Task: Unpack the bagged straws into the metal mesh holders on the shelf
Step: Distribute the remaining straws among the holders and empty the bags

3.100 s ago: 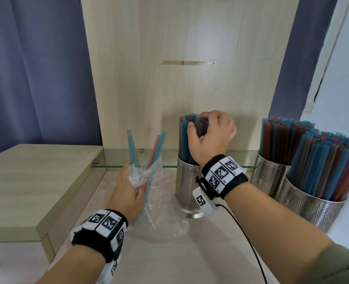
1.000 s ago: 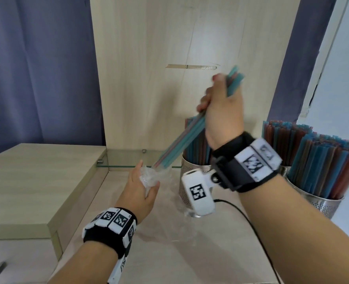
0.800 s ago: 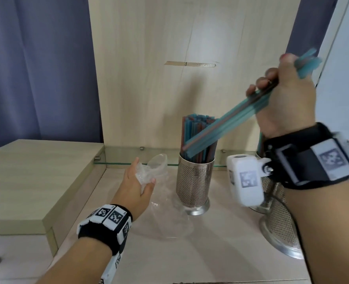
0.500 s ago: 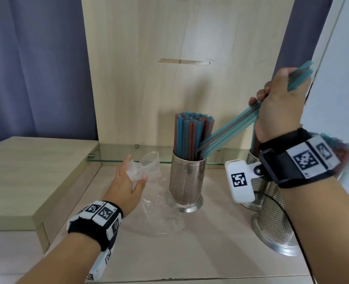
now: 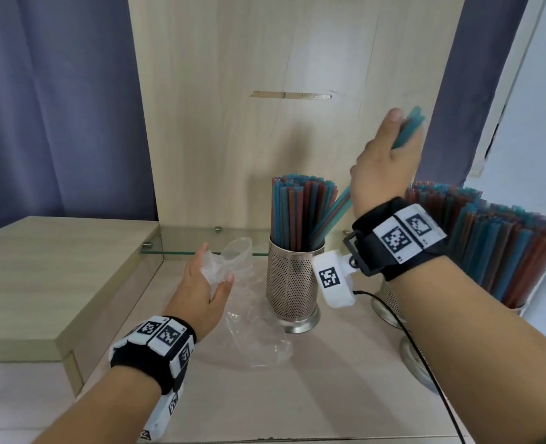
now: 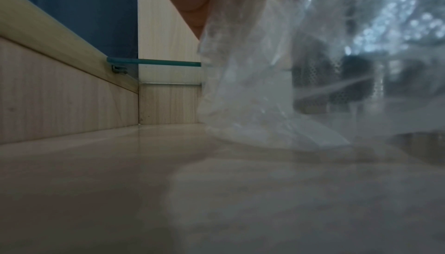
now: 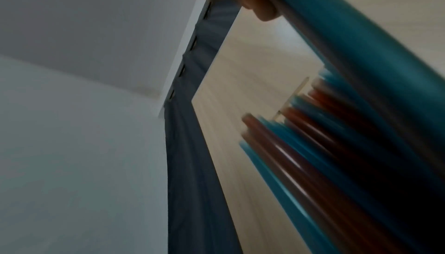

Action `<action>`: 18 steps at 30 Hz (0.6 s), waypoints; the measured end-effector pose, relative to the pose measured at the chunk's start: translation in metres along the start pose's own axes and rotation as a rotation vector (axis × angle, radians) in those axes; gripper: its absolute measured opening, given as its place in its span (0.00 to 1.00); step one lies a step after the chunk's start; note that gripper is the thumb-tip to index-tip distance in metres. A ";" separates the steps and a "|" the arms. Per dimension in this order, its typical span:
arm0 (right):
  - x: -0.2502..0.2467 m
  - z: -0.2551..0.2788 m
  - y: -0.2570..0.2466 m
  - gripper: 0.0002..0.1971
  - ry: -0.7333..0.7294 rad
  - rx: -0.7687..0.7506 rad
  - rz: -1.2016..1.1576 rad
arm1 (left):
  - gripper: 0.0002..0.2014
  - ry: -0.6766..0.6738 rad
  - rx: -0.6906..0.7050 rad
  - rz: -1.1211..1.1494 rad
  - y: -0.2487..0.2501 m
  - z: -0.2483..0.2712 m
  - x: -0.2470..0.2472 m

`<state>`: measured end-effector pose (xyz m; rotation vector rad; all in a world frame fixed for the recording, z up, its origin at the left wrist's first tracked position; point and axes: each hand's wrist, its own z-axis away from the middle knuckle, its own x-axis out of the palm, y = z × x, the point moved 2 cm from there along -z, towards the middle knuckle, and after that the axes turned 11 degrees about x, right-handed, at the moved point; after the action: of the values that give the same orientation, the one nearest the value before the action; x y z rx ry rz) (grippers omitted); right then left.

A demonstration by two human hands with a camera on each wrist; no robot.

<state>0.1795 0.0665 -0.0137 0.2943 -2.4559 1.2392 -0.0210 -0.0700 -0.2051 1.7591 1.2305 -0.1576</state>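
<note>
While the wooden shelf [image 5: 329, 395] carries three mesh holders, the two on my right [image 5: 495, 251] are packed full, so the one that matters is the middle holder [image 5: 292, 283], upright and already crowded with blue and brown straws. Just left of it lies the clear plastic bag [image 5: 252, 331], slumped on the shelf and, as far as I can see, emptied; my left hand [image 5: 206, 290] pinches its crumpled neck between thumb and fingers.

My right hand [image 5: 383, 168] is curled around a small bunch of blue straws [image 5: 407, 128], gripped near their upper ends. They slant down to the left, and their lower tips reach the right side of the middle holder's mouth; whether they are already inside the rim is hard to tell. The right wrist view is blurred but shows the bunch beside the standing straws.

To finish this well I would tip the bunch toward upright before letting go, so the tips slide down along the inner wall, not jam against the straws already there. I would keep my grip gentle so the thin tubes do not kink, loosen my fingers only once the bunch stands by itself, and watch that the narrow holder does not tip.
</note>
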 end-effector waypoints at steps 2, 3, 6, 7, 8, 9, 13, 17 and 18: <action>0.009 0.005 0.008 0.14 -0.109 0.000 0.056 | 0.37 -0.001 0.000 0.003 -0.001 0.000 0.000; 0.013 0.006 0.010 0.13 -0.147 0.004 0.085 | 0.37 0.000 -0.001 0.006 -0.002 -0.001 0.000; 0.018 0.008 0.018 0.13 -0.212 0.000 0.135 | 0.37 0.008 0.001 0.011 -0.004 -0.001 0.001; 0.019 0.009 0.021 0.13 -0.231 -0.008 0.167 | 0.37 0.010 0.002 0.011 -0.004 -0.001 0.001; 0.019 0.011 0.023 0.13 -0.253 -0.027 0.220 | 0.37 0.009 0.003 0.009 -0.005 -0.001 0.001; 0.019 0.013 0.026 0.14 -0.275 -0.046 0.282 | 0.37 0.009 0.004 0.009 -0.005 -0.001 0.001; 0.015 0.017 0.034 0.16 -0.243 -0.070 0.590 | 0.37 0.011 0.010 0.009 -0.006 -0.002 0.002; 0.008 0.029 0.047 0.16 -0.305 0.052 0.790 | 0.37 0.012 0.012 0.014 -0.007 -0.002 0.002; 0.006 0.029 0.050 0.14 -0.316 0.064 0.783 | 0.37 0.013 0.014 0.015 -0.007 -0.002 0.002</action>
<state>0.1496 0.0722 -0.0636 -0.5604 -2.9249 1.6623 -0.0263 -0.0671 -0.2096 1.7842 1.2279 -0.1463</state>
